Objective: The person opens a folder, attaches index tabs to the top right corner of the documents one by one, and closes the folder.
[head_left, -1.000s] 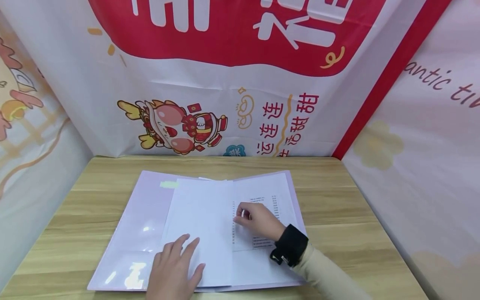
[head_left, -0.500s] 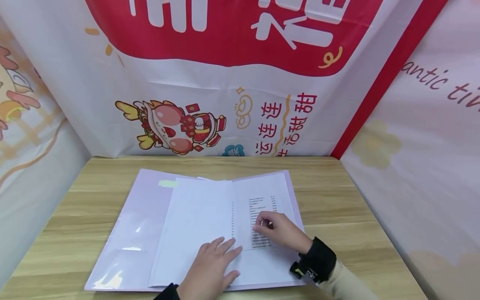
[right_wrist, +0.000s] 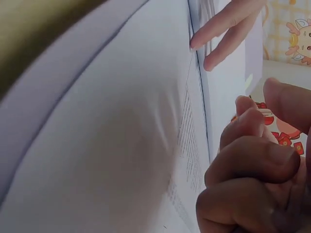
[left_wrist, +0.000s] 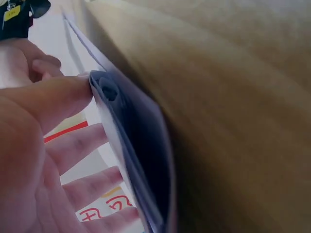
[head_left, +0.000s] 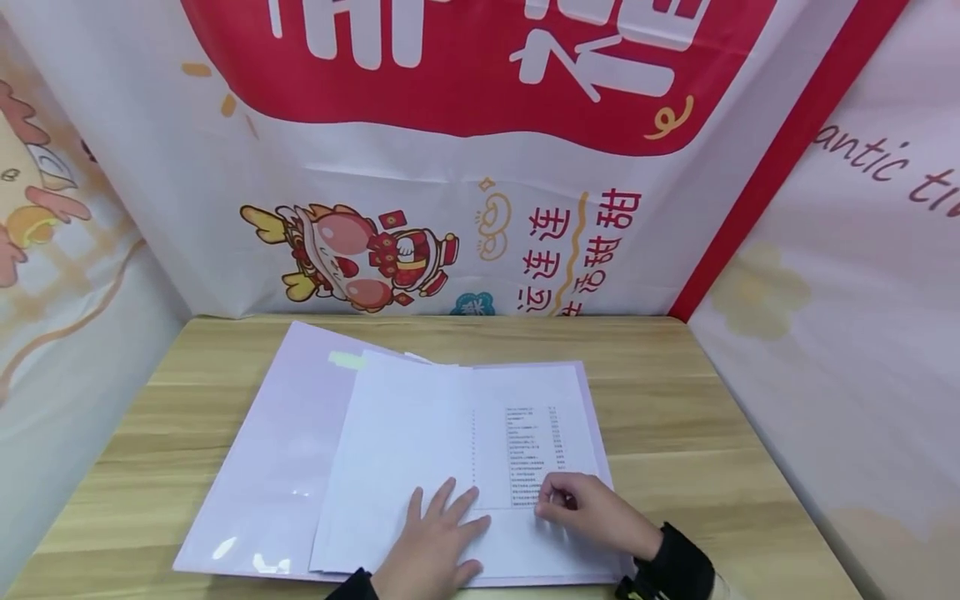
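A pale purple folder (head_left: 262, 450) lies spread on the table, its white sheets opened to two pages. Fingers fanned out, my left hand (head_left: 431, 542) rests on the left page (head_left: 397, 433) beside the fold. In the left wrist view, its thumb (left_wrist: 63, 99) lies at the lower edge of the stacked sheets (left_wrist: 114, 116). Over the lower part of the right page (head_left: 525, 387) is my right hand (head_left: 603, 512), fingers curled in, with nothing seen between them and the thumb. That page bears a small printed list (head_left: 534, 458), its lower corner partly covered by this hand.
The wooden table (head_left: 675, 433) shows on both sides of the folder. A printed cloth (head_left: 420, 158) hangs behind it, with more cloth at the left and right (head_left: 840, 350). A pale green label (head_left: 346, 360) sits near the folder's top.
My left hand has moved right across the left page to the fold, fingers spread. My right hand has slid down and right from the fold over the right page. The folder's left cover has lifted slightly.
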The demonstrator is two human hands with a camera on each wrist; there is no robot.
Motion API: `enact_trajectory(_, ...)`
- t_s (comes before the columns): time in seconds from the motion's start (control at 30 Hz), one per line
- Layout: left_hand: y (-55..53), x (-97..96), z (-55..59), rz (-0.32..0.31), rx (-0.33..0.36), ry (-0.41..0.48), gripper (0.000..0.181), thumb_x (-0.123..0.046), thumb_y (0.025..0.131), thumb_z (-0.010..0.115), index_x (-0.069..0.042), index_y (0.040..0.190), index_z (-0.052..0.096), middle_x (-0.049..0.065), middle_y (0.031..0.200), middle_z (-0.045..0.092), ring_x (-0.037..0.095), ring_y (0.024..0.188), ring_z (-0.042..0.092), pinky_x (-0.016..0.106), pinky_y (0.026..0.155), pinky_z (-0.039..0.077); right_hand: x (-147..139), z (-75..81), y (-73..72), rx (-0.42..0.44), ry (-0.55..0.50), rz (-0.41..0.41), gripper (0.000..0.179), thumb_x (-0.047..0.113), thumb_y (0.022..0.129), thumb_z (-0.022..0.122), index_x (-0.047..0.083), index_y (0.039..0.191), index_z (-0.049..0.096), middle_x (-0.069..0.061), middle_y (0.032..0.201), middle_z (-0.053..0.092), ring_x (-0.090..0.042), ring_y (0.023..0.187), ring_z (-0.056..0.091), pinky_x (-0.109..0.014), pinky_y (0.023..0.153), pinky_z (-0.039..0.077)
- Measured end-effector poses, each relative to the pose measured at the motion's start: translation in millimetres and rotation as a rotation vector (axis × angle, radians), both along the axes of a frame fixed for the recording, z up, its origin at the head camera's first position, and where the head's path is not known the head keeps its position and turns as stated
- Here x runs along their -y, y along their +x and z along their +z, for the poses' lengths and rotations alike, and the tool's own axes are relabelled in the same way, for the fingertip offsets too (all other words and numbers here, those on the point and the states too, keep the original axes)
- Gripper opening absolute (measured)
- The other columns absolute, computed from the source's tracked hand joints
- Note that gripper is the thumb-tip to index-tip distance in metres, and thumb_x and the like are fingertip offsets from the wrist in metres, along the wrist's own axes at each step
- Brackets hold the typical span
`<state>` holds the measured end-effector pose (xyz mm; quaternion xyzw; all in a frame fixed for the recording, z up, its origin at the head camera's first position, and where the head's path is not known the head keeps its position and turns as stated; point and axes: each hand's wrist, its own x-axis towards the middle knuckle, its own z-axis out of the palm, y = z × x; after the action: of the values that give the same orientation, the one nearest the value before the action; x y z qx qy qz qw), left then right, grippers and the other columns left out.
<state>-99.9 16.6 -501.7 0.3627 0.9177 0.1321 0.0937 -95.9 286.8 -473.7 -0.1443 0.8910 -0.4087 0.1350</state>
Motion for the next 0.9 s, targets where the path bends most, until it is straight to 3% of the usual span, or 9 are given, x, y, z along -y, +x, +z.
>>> enact_trajectory(0.13, 1.9, -1.1, -3.0, -0.01, -0.044, -0.021, 0.052, -0.048, 0.087, 0.073, -0.025, 0.134, 0.067, 0.006, 0.152, 0.052, 0.041, 0.143, 0.039, 0.072, 0.106, 0.033, -4.0, -6.2, 16.8, 0.003, -0.025, 0.049, 0.014, 0.026, 0.096, 0.072, 0.022, 0.086, 0.063, 0.015, 0.073, 0.053, 0.002, 0.066, 0.047, -0.018, 0.059, 0.041)
enact_trajectory(0.23, 2.0, -0.9, -2.8, -0.012, -0.034, -0.042, 0.053, -0.049, 0.088, 0.073, -0.026, 0.135, 0.066, 0.005, 0.152, 0.051, 0.041, 0.144, 0.038, 0.07, 0.107, 0.033, 0.8, -12.3, 28.8, 0.056, -0.011, 0.089, 0.016, 0.03, 0.091, 0.077, 0.023, 0.085, 0.064, 0.016, 0.069, 0.052, 0.003, 0.062, 0.048, -0.018, 0.055, 0.04)
enact_trajectory(0.4, 1.9, -0.7, -3.2, -0.023, -0.045, -0.035, 0.053, -0.048, 0.088, 0.072, -0.025, 0.136, 0.066, 0.006, 0.151, 0.052, 0.041, 0.143, 0.039, 0.069, 0.106, 0.035, 13.7, -20.5, 44.5, 0.167, 0.11, 0.106, 0.016, 0.032, 0.084, 0.082, 0.028, 0.085, 0.067, 0.015, 0.065, 0.053, -0.001, 0.057, 0.05, -0.02, 0.053, 0.041)
enact_trajectory(0.63, 2.0, -1.4, -4.3, -0.027, -0.038, -0.026, 0.054, -0.047, 0.089, 0.073, -0.024, 0.137, 0.065, 0.006, 0.151, 0.052, 0.041, 0.144, 0.039, 0.069, 0.106, 0.035, 23.8, -28.8, 56.3, 0.019, 0.353, 0.164, 0.019, 0.036, 0.083, 0.078, 0.029, 0.08, 0.06, 0.019, 0.068, 0.045, 0.001, 0.059, 0.044, -0.02, 0.056, 0.039)
enact_trajectory(0.7, 1.6, -1.3, -4.1, -0.024, -0.026, -0.025, 0.054, -0.047, 0.089, 0.072, -0.024, 0.137, 0.065, 0.006, 0.152, 0.051, 0.041, 0.144, 0.038, 0.069, 0.107, 0.034, 24.8, -29.1, 56.3, -0.015, 0.378, 0.176, 0.021, 0.038, 0.083, 0.078, 0.029, 0.08, 0.059, 0.019, 0.069, 0.043, 0.001, 0.059, 0.043, -0.02, 0.056, 0.038)
enact_trajectory(0.9, 1.4, -0.9, -4.0, -0.024, -0.031, -0.023, 0.054, -0.048, 0.089, 0.072, -0.024, 0.137, 0.065, 0.006, 0.152, 0.052, 0.041, 0.144, 0.038, 0.069, 0.107, 0.034, 25.4, -29.1, 56.3, -0.009, 0.391, 0.177, 0.021, 0.038, 0.083, 0.077, 0.029, 0.078, 0.059, 0.02, 0.069, 0.043, 0.002, 0.058, 0.042, -0.02, 0.055, 0.038)
